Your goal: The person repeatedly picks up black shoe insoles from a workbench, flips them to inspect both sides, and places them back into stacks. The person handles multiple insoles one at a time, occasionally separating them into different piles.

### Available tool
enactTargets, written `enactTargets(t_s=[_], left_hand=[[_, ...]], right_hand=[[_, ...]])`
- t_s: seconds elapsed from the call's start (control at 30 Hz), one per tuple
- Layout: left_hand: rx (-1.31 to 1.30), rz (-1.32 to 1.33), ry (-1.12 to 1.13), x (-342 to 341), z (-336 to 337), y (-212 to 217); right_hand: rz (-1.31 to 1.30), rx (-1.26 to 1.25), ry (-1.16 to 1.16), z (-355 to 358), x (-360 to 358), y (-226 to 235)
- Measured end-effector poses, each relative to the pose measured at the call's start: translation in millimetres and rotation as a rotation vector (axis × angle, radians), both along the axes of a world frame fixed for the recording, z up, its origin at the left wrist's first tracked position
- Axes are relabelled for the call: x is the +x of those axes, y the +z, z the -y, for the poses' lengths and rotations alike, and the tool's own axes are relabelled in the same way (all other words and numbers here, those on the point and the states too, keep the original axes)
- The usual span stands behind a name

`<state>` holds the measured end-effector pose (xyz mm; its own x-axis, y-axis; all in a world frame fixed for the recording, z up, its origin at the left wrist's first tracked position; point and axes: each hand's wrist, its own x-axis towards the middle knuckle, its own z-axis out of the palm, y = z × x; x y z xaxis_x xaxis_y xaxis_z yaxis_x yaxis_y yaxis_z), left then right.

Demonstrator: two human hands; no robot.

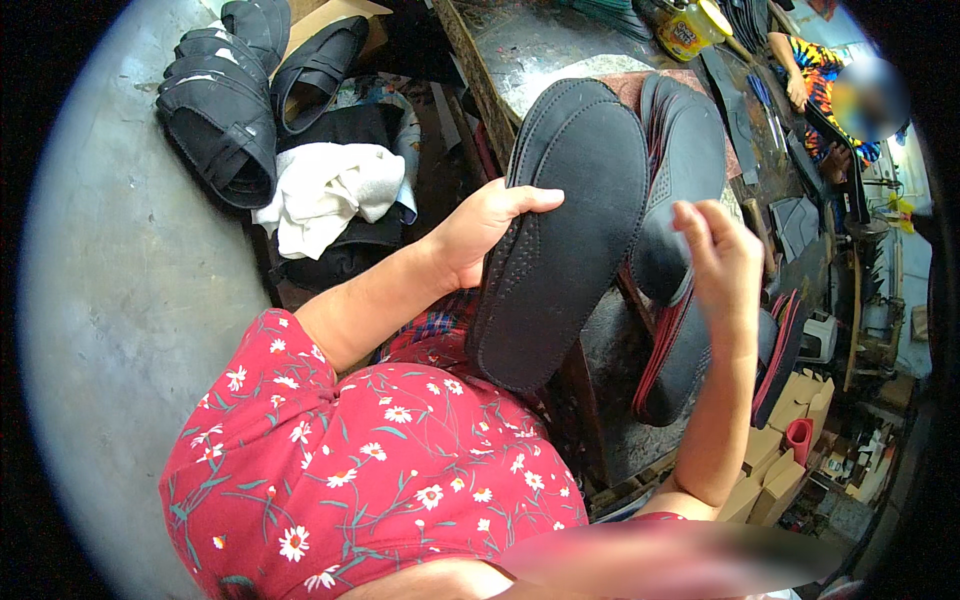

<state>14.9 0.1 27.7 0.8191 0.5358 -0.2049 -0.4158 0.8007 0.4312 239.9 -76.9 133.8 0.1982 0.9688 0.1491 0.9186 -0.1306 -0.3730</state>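
Note:
My left hand (pixel 490 225) grips a few black insoles (pixel 575 230) laid over one another, its thumb across their edge and its other fingers hidden behind. The insoles have stitched edges and a dotted patch near the arch. Raised to the right of them, my right hand (pixel 722 262) is closed, with thumb and forefinger close together; its inner side is hidden, so whether it holds anything does not show. Behind that hand lies a stack of black insoles with red undersides (pixel 690 150). More such stacks (pixel 675 365) sit nearer on the bench.
Black shoes (pixel 215 125) and a white cloth (pixel 335 190) are at the left. The workbench (pixel 490 50) carries a yellow-labelled jar (pixel 690 30) and tools. Cardboard boxes (pixel 790 420) stand at the lower right. Another person (pixel 825 90) is at the far right.

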Motion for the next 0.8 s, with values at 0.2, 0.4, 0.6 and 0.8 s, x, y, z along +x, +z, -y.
enactTargets(t_s=[0.2, 0.4, 0.6, 0.8], left_hand=[[-0.130, 0.206, -0.041, 1, 1, -2], [-0.233, 0.261, -0.099, -1, -5, -9], [0.043, 0.001, 0.035, -2, 1, 3], [-0.087, 0.102, -0.013, -2, 1, 5]], right_hand=[[-0.261, -0.082, 0.011, 6, -29, 3], [-0.443, 0.003, -0.147, -17, 48, 21], [-0.051, 0.096, -0.089, -11, 28, 5], [-0.015, -0.140, 0.034, 6, -32, -3]])
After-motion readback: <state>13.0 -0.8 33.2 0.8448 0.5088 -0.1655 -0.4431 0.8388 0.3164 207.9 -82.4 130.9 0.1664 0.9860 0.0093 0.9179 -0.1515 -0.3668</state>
